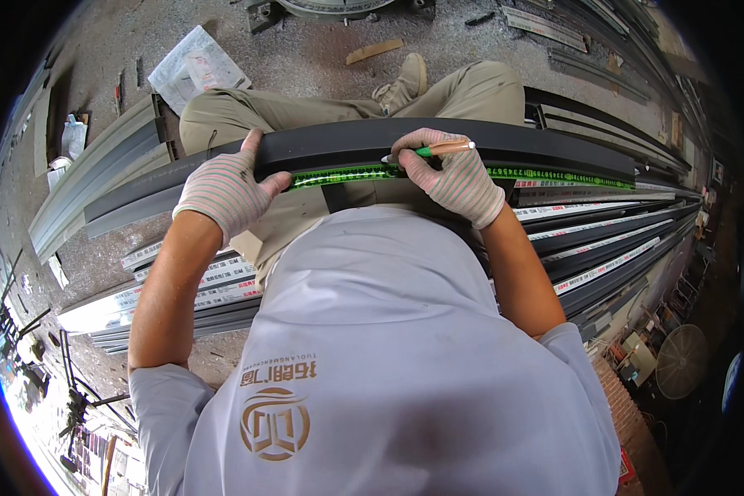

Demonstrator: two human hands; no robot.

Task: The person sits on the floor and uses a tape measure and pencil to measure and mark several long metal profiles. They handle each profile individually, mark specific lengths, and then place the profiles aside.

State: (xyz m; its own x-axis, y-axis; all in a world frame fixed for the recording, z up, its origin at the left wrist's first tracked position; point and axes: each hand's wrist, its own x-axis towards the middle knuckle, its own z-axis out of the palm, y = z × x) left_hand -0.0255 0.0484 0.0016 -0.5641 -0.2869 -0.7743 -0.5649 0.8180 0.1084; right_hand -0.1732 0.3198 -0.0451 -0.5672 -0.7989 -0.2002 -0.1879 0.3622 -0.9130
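A long dark metal profile (331, 142) lies crosswise over my lap. Along its near edge runs a bright green tape measure blade (349, 175). My left hand (223, 188), in a striped knit glove, grips the profile left of centre, one digit over its top and another at the tape's left end. My right hand (455, 178), gloved alike, holds a slim marker pen (450, 148) with green and orange parts. The pen's tip points left and is close to the profile above the tape. My right fingers also rest at the tape, covering a stretch of it.
More profiles (603, 240) lie stacked at the right, and others (99, 186) at the left. A plastic-wrapped sheet (197, 70) and a wood strip (374, 51) lie on the floor ahead. Round machinery (331, 7) stands at the far edge, and a fan (682, 361) at lower right.
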